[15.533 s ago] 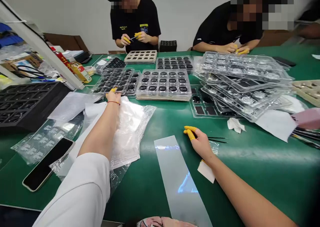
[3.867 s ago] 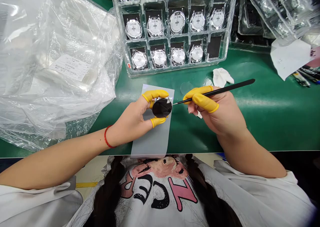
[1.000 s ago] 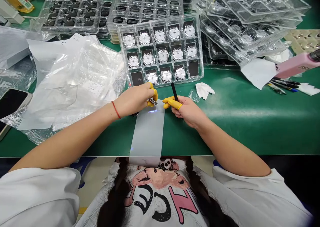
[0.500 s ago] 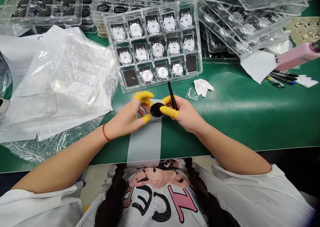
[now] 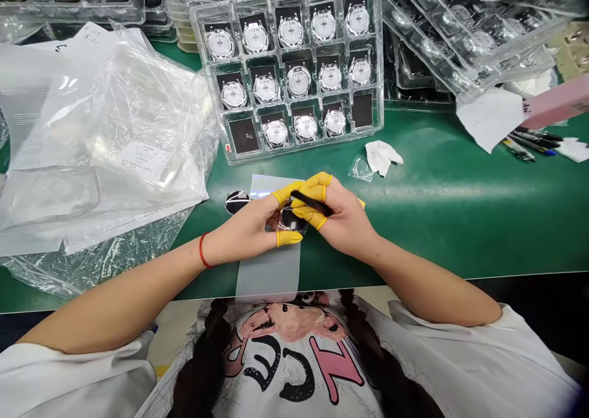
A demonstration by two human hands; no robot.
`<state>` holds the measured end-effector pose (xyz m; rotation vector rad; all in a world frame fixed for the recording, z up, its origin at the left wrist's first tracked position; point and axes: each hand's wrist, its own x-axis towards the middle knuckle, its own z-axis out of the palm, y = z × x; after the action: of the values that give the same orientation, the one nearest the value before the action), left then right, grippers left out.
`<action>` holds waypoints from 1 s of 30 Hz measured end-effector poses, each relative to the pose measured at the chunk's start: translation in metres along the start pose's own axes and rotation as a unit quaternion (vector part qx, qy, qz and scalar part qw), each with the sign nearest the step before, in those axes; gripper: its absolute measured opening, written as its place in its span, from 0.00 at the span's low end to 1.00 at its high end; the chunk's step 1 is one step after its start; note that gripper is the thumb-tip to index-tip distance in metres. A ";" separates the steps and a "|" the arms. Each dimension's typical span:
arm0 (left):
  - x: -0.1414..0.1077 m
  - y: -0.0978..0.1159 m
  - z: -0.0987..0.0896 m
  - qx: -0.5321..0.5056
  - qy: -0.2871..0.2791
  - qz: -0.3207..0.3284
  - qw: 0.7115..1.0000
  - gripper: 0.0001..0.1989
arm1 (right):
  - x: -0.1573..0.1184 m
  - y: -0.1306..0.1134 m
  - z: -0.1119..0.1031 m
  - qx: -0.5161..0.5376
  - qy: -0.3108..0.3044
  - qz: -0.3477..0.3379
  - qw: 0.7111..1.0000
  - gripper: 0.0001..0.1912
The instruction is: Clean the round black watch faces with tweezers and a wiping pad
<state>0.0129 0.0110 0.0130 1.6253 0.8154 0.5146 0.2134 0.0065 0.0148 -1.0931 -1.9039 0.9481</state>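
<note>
My left hand [image 5: 257, 228], with yellow finger cots, is closed around the rim of a round watch head [image 5: 292, 219] with a glossy black face. Thumb and fingers grip it from the left side. My right hand [image 5: 338, 212], also in yellow finger cots, holds slim black tweezers [image 5: 313, 203] slanted over the watch head. Its fingertips meet at the watch's upper right edge and cover part of the face. A second black round watch face [image 5: 237, 202] lies on the table just beyond my left hand. Beneath both hands is a translucent sheet [image 5: 268, 277].
A clear tray [image 5: 301, 145] of watch heads, backs up, lies ahead; two corner cells hold only black pads. Plastic bags and papers [image 5: 101, 135] cover the left. Stacked trays [image 5: 460, 50], pens [image 5: 529, 142] and a pink object [image 5: 556, 105] sit right. Crumpled tissue [image 5: 383, 158] lies nearer.
My right hand has shifted over the watch head, and the tweezers have swung from nearly upright to slanting across it. My left hand moved slightly right. The second watch face now shows beside it.
</note>
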 end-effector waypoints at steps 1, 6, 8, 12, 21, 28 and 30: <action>0.000 0.000 0.001 -0.001 0.002 -0.002 1.000 0.25 | -0.002 -0.001 0.001 -0.034 0.000 -0.043 0.998 0.05; 0.004 -0.003 -0.004 -0.019 0.117 -0.053 0.992 0.29 | 0.000 -0.005 -0.012 -0.099 0.017 -0.142 0.985 0.08; 0.005 -0.005 -0.008 -0.021 0.167 -0.050 0.984 0.29 | 0.008 0.010 -0.027 -0.111 0.092 -0.014 0.989 0.06; 0.005 -0.004 -0.010 -0.045 0.163 0.004 0.986 0.28 | 0.024 0.059 -0.052 -0.234 0.106 0.159 0.953 0.24; 0.000 0.004 -0.010 -0.136 0.060 -0.011 0.989 0.27 | 0.021 0.012 -0.027 0.059 0.052 0.191 0.978 0.22; -0.002 0.007 -0.013 -0.154 -0.046 -0.009 0.987 0.27 | 0.023 -0.002 -0.019 0.268 -0.107 0.261 0.921 0.25; -0.001 0.004 -0.012 -0.133 0.034 0.003 0.991 0.25 | 0.024 0.000 -0.019 0.287 -0.051 0.302 0.908 0.27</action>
<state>0.0049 0.0183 0.0197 1.3721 0.7575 0.6577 0.2203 0.0324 0.0293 -1.2845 -1.2093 1.8004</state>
